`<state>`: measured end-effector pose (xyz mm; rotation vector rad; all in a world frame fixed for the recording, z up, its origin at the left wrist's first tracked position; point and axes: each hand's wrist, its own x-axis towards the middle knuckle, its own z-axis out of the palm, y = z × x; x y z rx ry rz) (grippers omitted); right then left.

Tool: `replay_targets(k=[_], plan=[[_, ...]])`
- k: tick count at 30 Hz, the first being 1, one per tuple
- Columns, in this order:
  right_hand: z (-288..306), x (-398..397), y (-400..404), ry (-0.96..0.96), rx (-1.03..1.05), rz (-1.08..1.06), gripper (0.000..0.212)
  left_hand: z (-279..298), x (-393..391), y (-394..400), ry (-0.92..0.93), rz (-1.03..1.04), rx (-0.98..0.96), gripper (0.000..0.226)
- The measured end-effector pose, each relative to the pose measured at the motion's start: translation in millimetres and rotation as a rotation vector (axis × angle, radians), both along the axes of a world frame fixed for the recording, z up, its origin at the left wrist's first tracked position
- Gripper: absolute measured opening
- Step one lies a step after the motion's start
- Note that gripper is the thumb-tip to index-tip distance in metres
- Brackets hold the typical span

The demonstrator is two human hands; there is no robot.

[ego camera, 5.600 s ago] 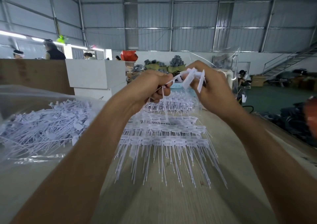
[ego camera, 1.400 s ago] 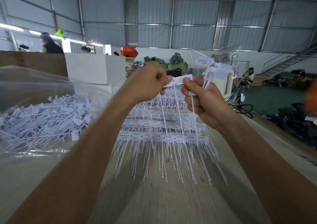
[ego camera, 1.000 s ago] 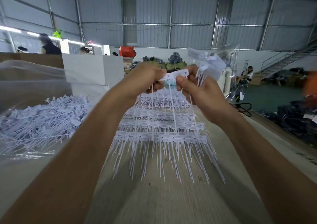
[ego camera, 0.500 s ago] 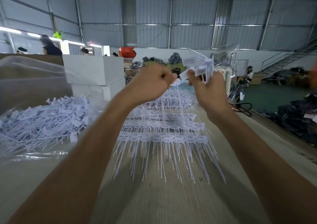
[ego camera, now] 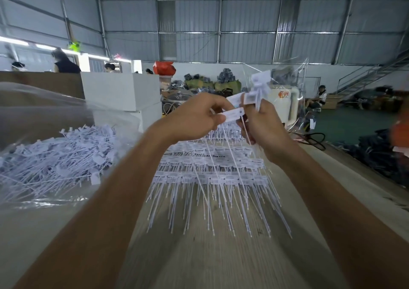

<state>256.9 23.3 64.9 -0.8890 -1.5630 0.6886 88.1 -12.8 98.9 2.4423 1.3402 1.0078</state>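
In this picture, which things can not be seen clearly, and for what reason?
Head view, tag pinched by the left hand: its print is too small to read.
Head view, bundle in the right hand: blurred, count unclear.
Head view, orange thing: cut off by the right edge and blurred.
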Motion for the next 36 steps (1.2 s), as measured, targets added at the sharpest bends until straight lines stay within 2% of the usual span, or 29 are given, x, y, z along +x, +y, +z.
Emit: replay_targets(k=[5,8,11,16,19,22,24,28,30,32,33,34,36], plan=[[-2,-10,-3,0.083,-0.114,0.066,0.056,-2,-10,11,-0.173,0.057,0.071,0.015],[-3,-10,-2,0.097,-0.120,0.128,0.049,-2,-13,17,-0.178,0.076,0.092,0.014],[-5,-8,-1,0.004,-0.010,0.105,0.029,-3,-14,21,-0.168,0.123,0.152,0.011],[-3,-11,-3,0.100,-0.012,0.124,0.024,-6,-5,18,-0.092,0.181,0.057,0.037],[1,-11,-8,0.191,-0.019,0.240,0.028,-1,-1,15,-0.206,0.174,-0.016,0.045],[6,-11,-14,0.203,0.015,0.267,0.026,3,1,11,-0.292,0.152,-0.064,0.050],[9,-12,-18,0.131,0.113,0.224,0.014,6,-3,9,-0.362,0.121,-0.119,0.044],[15,-6,-19,-0.270,0.436,0.019,0.002,10,-15,12,-0.441,0.064,-0.208,0.033],[16,-2,-16,-0.471,0.647,-0.121,0.010,8,-14,15,-0.481,0.063,-0.269,0.031],[16,4,-10,-0.607,0.852,-0.213,0.005,7,-10,18,-0.532,0.037,-0.344,0.036],[15,6,-8,-0.629,0.861,-0.234,0.005,6,-9,18,-0.539,0.021,-0.356,0.036],[14,7,-5,-0.615,0.815,-0.232,0.014,6,-9,18,-0.535,0.004,-0.352,0.026],[10,5,-4,-0.498,0.637,-0.168,0.032,6,-8,16,-0.491,0.015,-0.272,0.037]])
